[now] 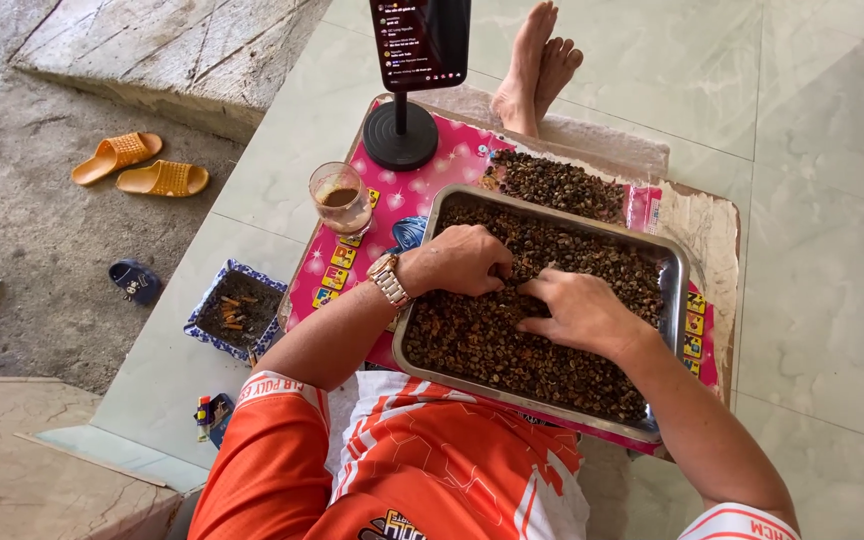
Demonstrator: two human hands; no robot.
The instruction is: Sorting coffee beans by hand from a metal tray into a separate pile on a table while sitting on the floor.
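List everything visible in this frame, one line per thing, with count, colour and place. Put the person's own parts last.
tray: 1, silver metal, on the mat in front of the person
dried bits: many, dark brown, filling the tray
loose pile: 1, dark brown, on the mat behind the tray
mat: 1, pink patterned, under the tray
glass: 1, clear with brown drink, left on the mat
phone on stand: 1, black, far edge of the mat
ashtray: 1, blue and white, floor left of the mat
sandals: 2, orange, on the ground at left
watch: 1, gold-toned, left wrist
feet: 2, bare, beyond the mat
left hand: in the tray
right hand: in the tray
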